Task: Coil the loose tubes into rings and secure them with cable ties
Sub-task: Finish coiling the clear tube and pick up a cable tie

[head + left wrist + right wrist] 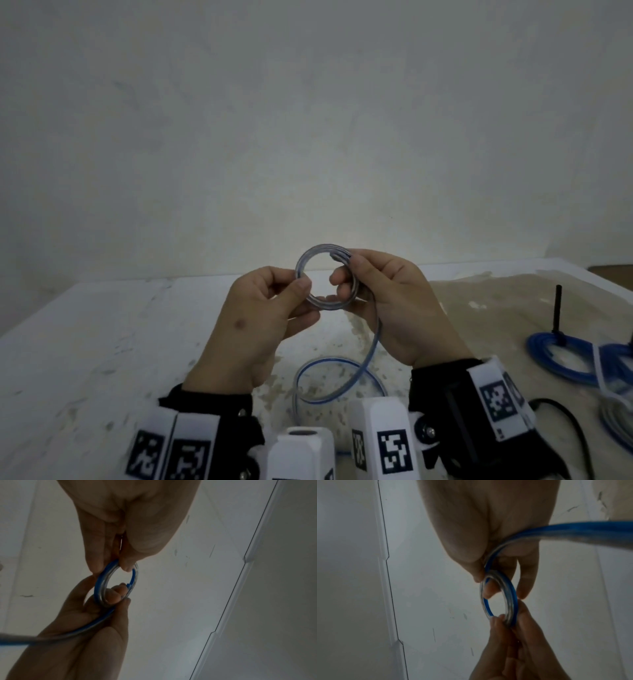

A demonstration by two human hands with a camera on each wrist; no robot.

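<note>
A clear tube with a blue stripe is wound into a small ring [317, 255] held up above the table between both hands. My left hand [300, 283] pinches the ring's left side between thumb and fingers. My right hand [346, 278] grips the right side, fingers through the ring. The tube's loose tail [371, 346] drops from the right hand and curls on the table. The left wrist view shows the left hand [112, 568] pinching the ring [100, 585]. In the right wrist view the right hand [496, 586] holds the ring [511, 601] and the tail [573, 530] trails away.
Blue coiled tubes [561, 356] lie at the right of the white table [85, 342], one with a black cable tie [558, 308] standing up, another bound by a white tie [601, 373]. A loose black tie [561, 407] lies near the right wrist. A plain wall stands behind.
</note>
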